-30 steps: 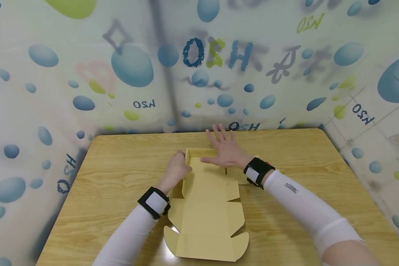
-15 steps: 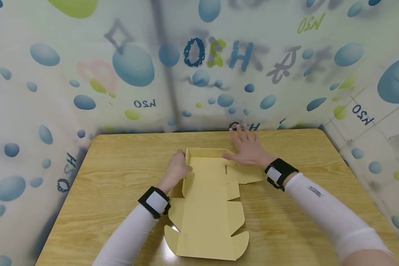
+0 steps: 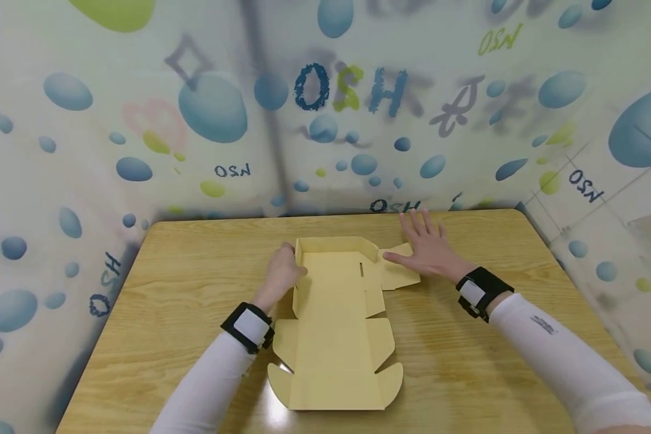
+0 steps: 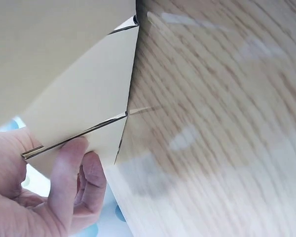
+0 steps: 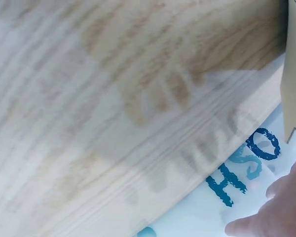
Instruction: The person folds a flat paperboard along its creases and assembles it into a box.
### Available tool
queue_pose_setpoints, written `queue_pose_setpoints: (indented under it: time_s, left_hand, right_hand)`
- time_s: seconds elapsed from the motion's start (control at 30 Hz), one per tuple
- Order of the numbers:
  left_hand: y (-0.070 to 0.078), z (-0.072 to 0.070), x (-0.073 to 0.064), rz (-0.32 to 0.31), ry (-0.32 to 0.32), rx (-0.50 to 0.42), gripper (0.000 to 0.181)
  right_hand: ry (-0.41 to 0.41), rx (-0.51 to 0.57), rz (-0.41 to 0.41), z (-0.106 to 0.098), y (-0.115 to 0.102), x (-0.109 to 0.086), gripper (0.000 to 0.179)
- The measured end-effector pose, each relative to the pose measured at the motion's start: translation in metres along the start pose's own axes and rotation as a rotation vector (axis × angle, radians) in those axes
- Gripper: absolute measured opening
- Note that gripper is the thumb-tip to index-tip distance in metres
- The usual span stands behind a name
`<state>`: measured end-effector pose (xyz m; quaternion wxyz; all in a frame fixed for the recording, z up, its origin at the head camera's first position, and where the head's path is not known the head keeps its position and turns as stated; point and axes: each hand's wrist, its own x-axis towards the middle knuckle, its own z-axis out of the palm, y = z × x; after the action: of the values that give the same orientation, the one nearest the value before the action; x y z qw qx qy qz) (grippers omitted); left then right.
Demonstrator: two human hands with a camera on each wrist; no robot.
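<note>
A partly folded cardboard box [image 3: 332, 337] lies in the middle of the wooden table, its far wall and far left wall standing up. Its near end stays flat, with rounded flaps [image 3: 390, 386] spread at the sides. My left hand [image 3: 279, 272] grips the standing left wall; the left wrist view shows curled fingers [image 4: 69, 168] at that wall's cardboard edge. Over the right side flap [image 3: 397, 277] hovers my right hand [image 3: 431, 252], fingers spread and straight, thumb toward the box. In the right wrist view only part of that hand [image 5: 278, 210] shows, below a cardboard edge [image 5: 292, 84].
The wooden table [image 3: 195, 265] reaches back to a wall covering [image 3: 325, 169] printed with blue and green drops. Each wrist carries a black strap [image 3: 248, 327], with white sleeves [image 3: 553, 349] above.
My right hand has moved right, off the box's far part, uncovering the right side flap and far right corner. My left hand keeps its grip, and the box has shifted slightly in view.
</note>
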<state>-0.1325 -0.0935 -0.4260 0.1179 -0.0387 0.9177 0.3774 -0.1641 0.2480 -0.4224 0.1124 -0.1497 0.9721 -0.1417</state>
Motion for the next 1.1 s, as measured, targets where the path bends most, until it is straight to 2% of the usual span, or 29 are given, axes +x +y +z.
queue_pose_setpoints:
  time_s: [0.33, 0.53, 0.67, 0.77, 0.8, 0.93, 1.1]
  left_hand:
    - [0.001, -0.002, -0.001, 0.012, 0.009, -0.010, 0.038]
    - [0.002, -0.003, -0.001, 0.007, 0.016, -0.002, 0.039]
    - [0.002, -0.003, -0.001, 0.007, 0.015, 0.006, 0.039]
    - [0.002, -0.003, -0.001, 0.004, 0.014, 0.009, 0.040]
    - [0.002, -0.003, -0.001, 0.001, 0.013, 0.010, 0.040]
    - [0.002, -0.003, -0.002, -0.005, 0.008, 0.011, 0.041]
    - [0.001, -0.002, -0.002, 0.005, 0.005, 0.010, 0.041]
  right_hand:
    - [-0.025, 0.002, 0.027, 0.007, 0.006, -0.008, 0.109]
    - [-0.009, 0.103, 0.043, 0.007, -0.001, -0.011, 0.109]
    - [-0.030, 0.220, 0.149, 0.005, -0.004, -0.010, 0.088]
    - [-0.052, 0.328, 0.217, 0.002, -0.005, -0.008, 0.038]
    - [-0.054, 0.358, 0.227, 0.002, -0.005, -0.007, 0.030]
    - [-0.037, 0.444, 0.241, 0.000, -0.006, -0.008, 0.042]
    - [-0.027, 0.437, 0.229, -0.004, -0.009, -0.007, 0.040]
